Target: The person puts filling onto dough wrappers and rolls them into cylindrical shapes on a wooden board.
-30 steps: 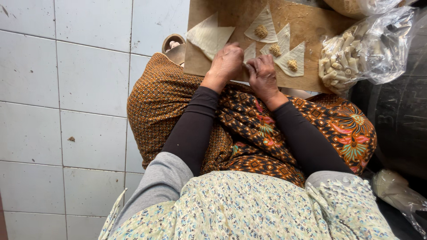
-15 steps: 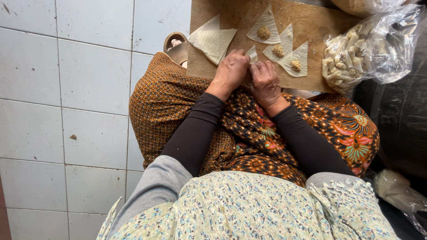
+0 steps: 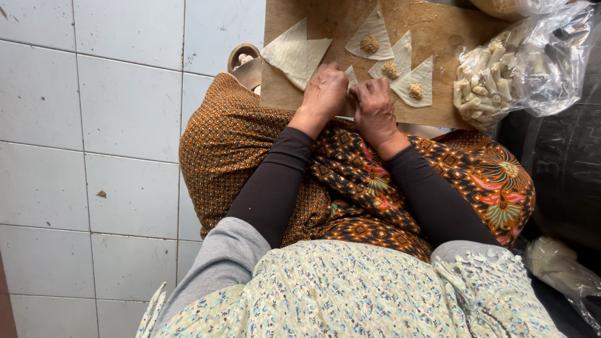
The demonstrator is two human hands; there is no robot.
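Wrapper (image 3: 352, 76) under work, small pale piece pinched between both hands at the near edge of the board (image 3: 325, 25), roughly mid-width. Left hand (image 3: 324, 91) fingers curled down on it; right hand (image 3: 374, 107) likewise, fingertips pressing its other side. Mostly hidden, so its shape is unclear; visible tip points toward the far edge, long axis probably near-to-far. Judging by the flat triangles (image 3: 294, 53) by the left edge and the filled ones (image 3: 370, 39): thin, light, limp, tears easily. Best held at edges and corners, light pinch. Bag (image 3: 513, 69) of finished rolls sits at the right edge.
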